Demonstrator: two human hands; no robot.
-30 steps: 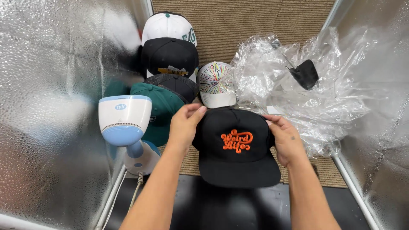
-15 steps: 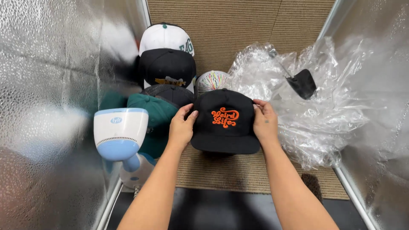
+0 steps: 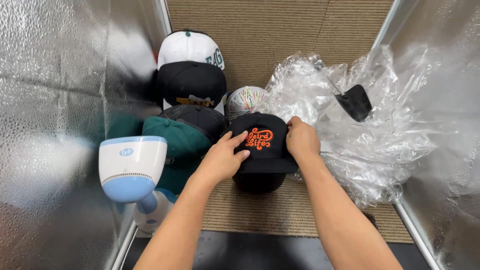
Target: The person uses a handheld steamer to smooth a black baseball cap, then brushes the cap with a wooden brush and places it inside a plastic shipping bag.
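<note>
Head view: left hand and right hand each keep a clamped grip on the black cap.

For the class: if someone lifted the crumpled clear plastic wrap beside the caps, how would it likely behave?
The clear plastic wrap is thin and deeply creased, so it would probably flop and sag. It looks very light for its bulk, likely shifting at a nudge. Its glossy surface suggests it may slip in the right hand.

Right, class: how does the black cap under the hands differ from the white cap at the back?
The black cap is dark with orange stitched lettering; the white cap is pale with green trim. The black cap is touched by the left hand and right hand; the white cap is untouched, partly hidden behind another. Both are brimmed caps on the carpet.
</note>
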